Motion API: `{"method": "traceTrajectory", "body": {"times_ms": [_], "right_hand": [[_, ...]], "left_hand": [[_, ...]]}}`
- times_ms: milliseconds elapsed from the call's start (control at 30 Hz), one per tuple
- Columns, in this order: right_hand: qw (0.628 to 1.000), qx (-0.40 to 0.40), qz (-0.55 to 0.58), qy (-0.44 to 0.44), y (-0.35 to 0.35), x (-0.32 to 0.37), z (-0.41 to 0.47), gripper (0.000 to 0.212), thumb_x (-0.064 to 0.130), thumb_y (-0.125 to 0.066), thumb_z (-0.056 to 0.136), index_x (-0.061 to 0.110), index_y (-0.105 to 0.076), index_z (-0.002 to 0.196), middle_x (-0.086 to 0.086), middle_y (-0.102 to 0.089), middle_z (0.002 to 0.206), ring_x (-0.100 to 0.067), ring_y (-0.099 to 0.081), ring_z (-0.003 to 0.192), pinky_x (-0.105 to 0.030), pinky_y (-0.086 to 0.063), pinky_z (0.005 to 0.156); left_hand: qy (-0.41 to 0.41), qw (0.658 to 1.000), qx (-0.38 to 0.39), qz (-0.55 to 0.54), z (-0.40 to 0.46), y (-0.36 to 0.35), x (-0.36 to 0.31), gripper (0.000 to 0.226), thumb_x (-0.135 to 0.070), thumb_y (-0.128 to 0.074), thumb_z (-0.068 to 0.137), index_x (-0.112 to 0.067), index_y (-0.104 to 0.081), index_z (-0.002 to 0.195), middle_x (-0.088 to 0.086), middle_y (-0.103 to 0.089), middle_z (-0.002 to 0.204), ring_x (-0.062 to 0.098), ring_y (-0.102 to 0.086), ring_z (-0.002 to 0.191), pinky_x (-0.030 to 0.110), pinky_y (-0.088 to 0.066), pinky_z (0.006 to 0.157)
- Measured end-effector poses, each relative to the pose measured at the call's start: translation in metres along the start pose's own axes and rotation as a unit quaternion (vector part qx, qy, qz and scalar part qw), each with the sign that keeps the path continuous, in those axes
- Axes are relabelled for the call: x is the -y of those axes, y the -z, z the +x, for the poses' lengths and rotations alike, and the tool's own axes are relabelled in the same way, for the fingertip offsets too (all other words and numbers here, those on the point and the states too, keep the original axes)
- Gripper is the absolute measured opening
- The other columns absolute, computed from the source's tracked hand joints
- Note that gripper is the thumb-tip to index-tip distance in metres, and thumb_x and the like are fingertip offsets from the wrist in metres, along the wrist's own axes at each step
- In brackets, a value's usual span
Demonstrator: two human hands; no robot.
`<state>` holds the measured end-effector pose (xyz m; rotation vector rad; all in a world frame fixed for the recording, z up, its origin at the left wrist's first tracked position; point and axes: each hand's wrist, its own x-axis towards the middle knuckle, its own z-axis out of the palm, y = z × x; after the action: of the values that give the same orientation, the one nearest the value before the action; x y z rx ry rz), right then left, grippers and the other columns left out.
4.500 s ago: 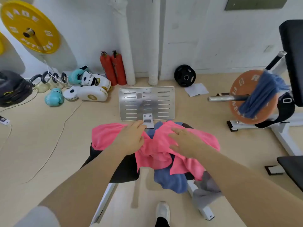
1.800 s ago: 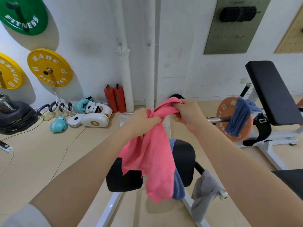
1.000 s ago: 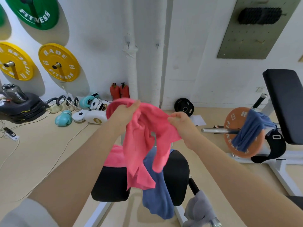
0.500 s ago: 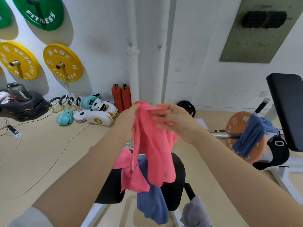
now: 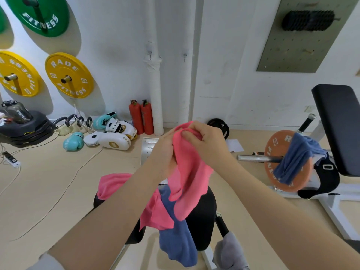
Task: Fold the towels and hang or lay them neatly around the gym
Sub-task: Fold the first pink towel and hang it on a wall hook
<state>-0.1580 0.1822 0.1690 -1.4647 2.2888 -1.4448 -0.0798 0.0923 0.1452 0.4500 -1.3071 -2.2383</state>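
Note:
I hold a pink towel [image 5: 190, 184] up in front of me above the black padded seat [image 5: 202, 217]. My left hand [image 5: 164, 152] and my right hand [image 5: 206, 142] pinch its top edge close together, and it hangs down bunched. A second pink towel [image 5: 115, 184] lies on the seat's left side. A blue towel [image 5: 179, 238] drapes over the seat's front. A grey towel [image 5: 228, 252] hangs on a bar at the lower right. Another blue towel [image 5: 296, 162] hangs over the orange weight plate [image 5: 272, 166].
Boxing gloves and white pads [image 5: 109, 137] lie on the floor at the left, with two red extinguishers [image 5: 141, 116] by the wall pipes. A metal footplate [image 5: 148, 151] lies beyond the seat. A black bench [image 5: 339, 129] stands at the right. Cables run over the left floor.
My hands have come together at the pink towel's top edge, after holding it spread apart a second ago. The towel hangs narrower now. The view has tilted slightly down.

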Motion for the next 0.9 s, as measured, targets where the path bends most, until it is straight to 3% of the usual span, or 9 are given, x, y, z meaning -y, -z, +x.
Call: {"method": "traceTrajectory", "body": {"times_ms": [100,167,367,433,533,633,733,800,900], "right_hand": [[0.998,-0.067,0.001,-0.021,0.001,-0.004,0.000,0.042,0.022,-0.064,0.084,0.034,-0.040,0.053,0.015,-0.043,0.045,0.001,-0.045,0.053,-0.014,-0.031,0.054],[0.996,-0.080,-0.012,-0.035,0.002,-0.006,0.000,0.041,0.025,-0.065,0.084,0.030,-0.038,0.053,0.012,-0.039,0.050,-0.004,-0.040,0.054,-0.021,-0.029,0.057],[0.994,-0.080,-0.050,-0.055,0.002,-0.004,-0.001,0.021,0.030,-0.068,0.080,0.017,-0.056,0.068,0.008,-0.051,0.098,-0.008,-0.048,0.081,-0.026,-0.038,0.071],[0.996,-0.068,-0.051,-0.033,0.003,-0.003,0.000,0.021,0.026,-0.067,0.080,0.009,-0.059,0.072,0.003,-0.062,0.102,-0.015,-0.055,0.089,-0.032,-0.046,0.077],[0.999,-0.027,-0.016,-0.012,0.005,-0.004,0.002,0.020,0.020,-0.063,0.081,0.020,-0.054,0.063,-0.004,-0.067,0.078,-0.018,-0.058,0.074,-0.035,-0.049,0.069],[1.000,0.011,-0.016,0.009,0.009,-0.003,0.004,0.036,0.023,-0.064,0.083,0.032,-0.043,0.056,0.004,-0.048,0.055,-0.008,-0.039,0.053,-0.022,-0.035,0.054],[0.990,0.131,0.047,-0.025,0.018,-0.005,0.007,0.033,0.023,-0.061,0.087,0.027,-0.048,0.058,0.015,-0.047,0.050,-0.001,-0.041,0.051,-0.011,-0.032,0.051],[0.960,0.234,0.133,-0.077,0.026,-0.007,0.009,0.027,0.023,-0.059,0.090,0.021,-0.055,0.063,0.016,-0.049,0.054,0.001,-0.042,0.053,-0.012,-0.033,0.053],[0.905,0.294,0.272,-0.145,0.036,-0.017,0.009,0.026,0.021,-0.056,0.090,0.019,-0.068,0.067,0.011,-0.063,0.062,-0.002,-0.056,0.057,-0.015,-0.042,0.056]], "left_hand": [[-0.017,0.999,0.019,0.030,-0.004,-0.003,0.003,0.031,-0.007,-0.040,0.092,0.003,-0.060,0.114,0.009,-0.070,0.095,0.016,-0.065,0.091,0.022,-0.053,0.081],[-0.007,0.999,0.030,0.019,-0.007,-0.002,0.005,0.031,-0.011,-0.039,0.095,0.000,-0.061,0.113,0.005,-0.070,0.096,0.012,-0.065,0.090,0.020,-0.053,0.079],[0.009,0.999,0.031,0.031,-0.013,-0.002,0.003,0.047,-0.019,-0.034,0.096,-0.014,-0.076,0.078,0.002,-0.074,0.080,0.011,-0.066,0.081,0.020,-0.054,0.072],[-0.007,0.997,0.041,0.059,-0.014,-0.005,-0.001,0.043,-0.032,-0.040,0.093,-0.016,-0.076,0.076,0.002,-0.073,0.083,0.013,-0.065,0.084,0.025,-0.051,0.079],[-0.069,0.980,0.034,0.184,-0.013,-0.003,-0.004,0.023,-0.035,-0.061,0.081,-0.017,-0.074,0.088,0.008,-0.071,0.099,0.021,-0.063,0.094,0.036,-0.048,0.090],[-0.051,0.976,0.017,0.209,-0.009,0.005,-0.007,0.026,-0.025,-0.053,0.092,-0.007,-0.068,0.103,0.016,-0.067,0.107,0.022,-0.061,0.098,0.031,-0.050,0.085],[-0.061,0.944,-0.009,0.325,-0.010,0.005,-0.016,0.031,-0.025,-0.042,0.098,-0.008,-0.067,0.102,0.007,-0.066,0.092,0.012,-0.058,0.083,0.019,-0.047,0.070],[-0.091,0.920,-0.043,0.379,-0.009,0.004,-0.020,0.031,-0.026,-0.039,0.099,-0.009,-0.066,0.098,0.004,-0.061,0.086,0.010,-0.052,0.078,0.021,-0.043,0.069],[-0.137,0.898,-0.108,0.404,-0.004,0.008,-0.028,0.029,-0.026,-0.037,0.099,-0.019,-0.061,0.086,-0.005,-0.052,0.077,0.003,-0.043,0.069,0.011,-0.035,0.059]]}}
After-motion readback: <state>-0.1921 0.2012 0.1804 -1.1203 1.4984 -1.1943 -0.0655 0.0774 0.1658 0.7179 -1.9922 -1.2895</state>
